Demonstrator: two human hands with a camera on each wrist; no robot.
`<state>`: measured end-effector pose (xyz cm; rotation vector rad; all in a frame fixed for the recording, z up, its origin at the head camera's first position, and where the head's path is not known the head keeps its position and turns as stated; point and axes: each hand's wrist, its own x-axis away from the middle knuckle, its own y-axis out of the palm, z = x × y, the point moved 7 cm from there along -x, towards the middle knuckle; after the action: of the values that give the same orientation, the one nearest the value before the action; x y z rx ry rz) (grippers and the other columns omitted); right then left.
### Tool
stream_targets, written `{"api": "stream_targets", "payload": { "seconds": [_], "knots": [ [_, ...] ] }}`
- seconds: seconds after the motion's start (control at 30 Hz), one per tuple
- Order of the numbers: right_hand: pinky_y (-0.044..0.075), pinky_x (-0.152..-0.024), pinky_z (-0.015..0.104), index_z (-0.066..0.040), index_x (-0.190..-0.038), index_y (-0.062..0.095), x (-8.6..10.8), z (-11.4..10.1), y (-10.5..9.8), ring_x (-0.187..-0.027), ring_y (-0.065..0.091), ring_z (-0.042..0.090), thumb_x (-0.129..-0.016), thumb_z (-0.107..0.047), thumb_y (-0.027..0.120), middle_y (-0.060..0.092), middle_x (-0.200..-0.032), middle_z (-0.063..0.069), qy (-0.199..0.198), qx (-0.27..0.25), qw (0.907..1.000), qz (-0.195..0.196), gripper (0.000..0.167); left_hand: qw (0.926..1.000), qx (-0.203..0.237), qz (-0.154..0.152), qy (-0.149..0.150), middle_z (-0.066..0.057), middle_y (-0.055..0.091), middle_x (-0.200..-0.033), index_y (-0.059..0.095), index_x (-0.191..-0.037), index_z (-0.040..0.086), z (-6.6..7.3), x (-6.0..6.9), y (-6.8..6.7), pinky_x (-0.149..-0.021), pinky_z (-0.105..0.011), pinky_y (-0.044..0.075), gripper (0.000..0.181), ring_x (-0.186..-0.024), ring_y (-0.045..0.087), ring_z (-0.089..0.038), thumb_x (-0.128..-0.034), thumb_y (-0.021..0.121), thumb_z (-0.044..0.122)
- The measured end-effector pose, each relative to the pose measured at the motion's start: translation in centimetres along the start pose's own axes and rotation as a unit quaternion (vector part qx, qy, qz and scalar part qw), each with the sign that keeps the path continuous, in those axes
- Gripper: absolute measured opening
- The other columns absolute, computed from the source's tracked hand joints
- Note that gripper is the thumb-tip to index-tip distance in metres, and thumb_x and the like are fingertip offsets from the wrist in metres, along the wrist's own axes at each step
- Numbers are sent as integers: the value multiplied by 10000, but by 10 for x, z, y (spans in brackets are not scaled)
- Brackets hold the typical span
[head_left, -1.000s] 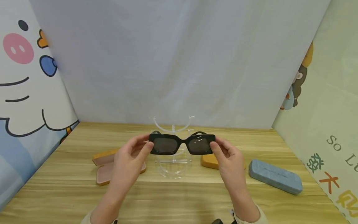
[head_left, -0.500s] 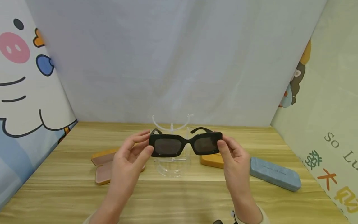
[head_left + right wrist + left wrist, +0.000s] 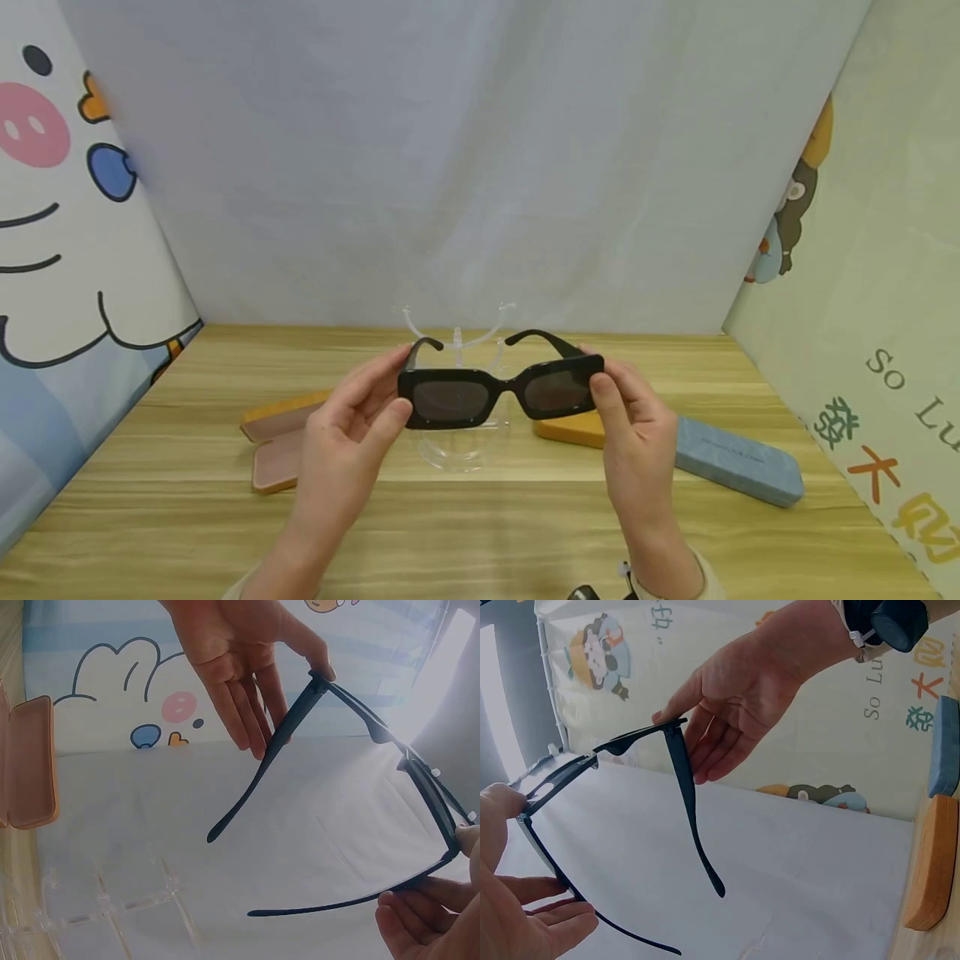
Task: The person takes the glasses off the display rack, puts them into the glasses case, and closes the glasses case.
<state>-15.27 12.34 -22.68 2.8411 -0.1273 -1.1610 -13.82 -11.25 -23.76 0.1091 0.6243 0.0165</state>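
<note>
Black rectangular sunglasses (image 3: pixel 450 398) are held in the air, lenses facing the head camera, both temple arms unfolded and pointing away. My left hand (image 3: pixel 336 454) pinches the left corner of the frame, thumb in front and fingers behind along the arm. On the other corner, my right hand (image 3: pixel 639 454) grips the same way, slightly higher, so the frame tilts. Both wrist views show the spread arms, with the left hand (image 3: pixel 240 660) and right hand (image 3: pixel 754 686) at the hinges. Behind the sunglasses stands a clear display stand (image 3: pixel 452 463), partly covered by them.
An open orange glasses case (image 3: pixel 276 464) with a pink lining lies left, partly behind the left hand. To the right are a shut orange case (image 3: pixel 566 431) and a blue case (image 3: pixel 738 461). A dark object (image 3: pixel 583 592) shows at the bottom edge. Cloth walls surround the wooden table (image 3: pixel 465 533).
My right hand has moved right, and the sunglasses have tilted, right side up. Their arms now show more above the frame. The head view has shifted slightly.
</note>
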Motion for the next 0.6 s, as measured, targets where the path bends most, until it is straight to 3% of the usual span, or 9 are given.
{"api": "stream_targets", "payload": {
  "seconds": [0.17, 0.33, 0.47, 0.53, 0.6],
  "knots": [
    [452, -906, 230, 24, -1023, 657, 1, 1, 0, -1052, 571, 180, -948, -47, 449, 647, -1075, 27, 249, 121, 9996, -4, 233, 9997, 82, -19, 222, -139, 514, -1240, 491, -1257, -61, 1, 0, 1, -886, -211, 457, 387, -1107, 560, -136, -872, 513, -86],
    [426, -948, 278, 132, -987, 624, 4, 0, 3, -1084, 562, 203, -967, -98, 427, 664, -1058, -5, 634, 119, 9979, -83, 303, 9997, 175, -159, 94, -133, 530, -1233, 483, -1271, -52, -2, -1, 3, -882, -209, 463, 375, -1089, 564, -131, -897, 488, -57],
    [449, -925, 278, 53, -1045, 647, 7, -3, 6, -1069, 576, 203, -973, -89, 404, 668, -1054, 10, 709, -230, 9970, -210, 290, 9996, 121, -232, -63, -122, 527, -1251, 470, -1289, -36, -5, -1, 4, -891, -207, 457, 367, -1105, 551, -122, -923, 449, -29],
    [468, -900, 273, -17, -1062, 661, 8, -5, 8, -1055, 585, 194, -973, -82, 400, 667, -1056, 18, 713, -460, 9961, -249, 283, 9996, -108, -172, -192, -98, 548, -1227, 483, -1295, 12, -7, -1, 3, -746, -143, 490, 362, -968, 585, -70, -936, 440, 3],
    [485, -872, 270, -51, -1059, 668, 8, -6, 9, -1046, 591, 187, -972, -68, 398, 664, -1065, 31, 682, -700, 9948, -278, 284, 9988, -305, -162, -344, -81, 556, -1226, 481, -1310, 55, -9, -1, 2, -529, -135, 443, 363, -905, 575, -44, -951, 428, 39]
  ]
}}
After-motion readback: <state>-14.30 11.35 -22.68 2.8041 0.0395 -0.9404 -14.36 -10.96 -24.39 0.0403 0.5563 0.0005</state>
